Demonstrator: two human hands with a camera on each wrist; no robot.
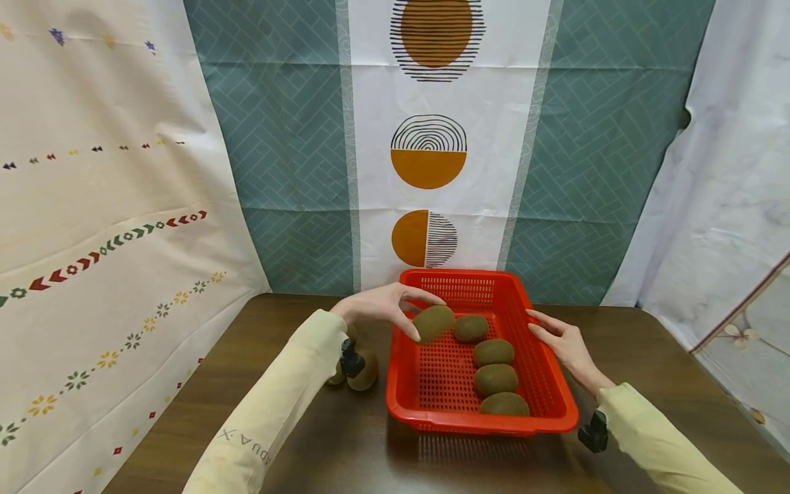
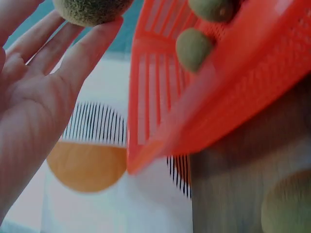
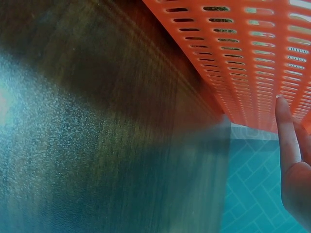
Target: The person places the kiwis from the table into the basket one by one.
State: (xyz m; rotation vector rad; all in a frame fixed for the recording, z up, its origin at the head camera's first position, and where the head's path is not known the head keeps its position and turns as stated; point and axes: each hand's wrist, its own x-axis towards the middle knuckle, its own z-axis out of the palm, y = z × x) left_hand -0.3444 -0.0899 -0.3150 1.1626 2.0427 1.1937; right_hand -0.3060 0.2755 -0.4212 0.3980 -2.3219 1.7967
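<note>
My left hand [image 1: 385,305] pinches a brown fuzzy kiwi [image 1: 435,322] between thumb and fingers, above the left side of a red plastic basket [image 1: 481,420]. The left wrist view shows that kiwi [image 2: 92,8] at the fingertips, cut off by the top edge. Several other kiwis [image 1: 494,351] lie inside the basket, most of them in a column toward its right side. My right hand [image 1: 568,350] touches the basket's right rim with extended fingers. In the right wrist view, a straight finger [image 3: 287,136] lies against the slotted outer wall [image 3: 243,58].
More kiwis [image 1: 363,372] sit on the dark wooden table [image 1: 296,439] left of the basket, partly hidden by my left wrist. Behind the table hangs a patterned cloth [image 1: 432,240], with a cream cloth [image 1: 123,240] at the left and a marbled one [image 1: 710,206] at the right.
</note>
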